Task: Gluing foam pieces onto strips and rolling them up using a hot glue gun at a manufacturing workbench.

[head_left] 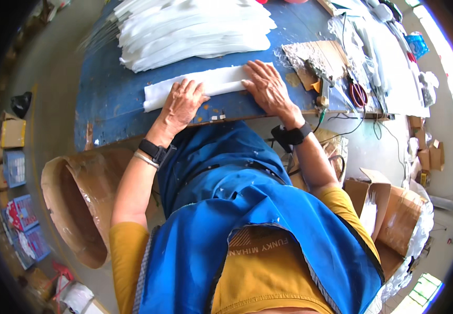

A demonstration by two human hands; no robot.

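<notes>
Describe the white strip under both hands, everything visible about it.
The white strip is a long, flat, soft-looking piece, perhaps foam or fabric, lying across the blue table near its front edge. The left hand presses its left part, the right hand its right end. A pile of similar white pieces lies behind it.

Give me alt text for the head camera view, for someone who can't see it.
Seen from above, a person's left hand and right hand press flat on a folded white strip lying on a worn blue table. A stack of white sheets lies beyond it, and red-handled scissors to the right.
</notes>
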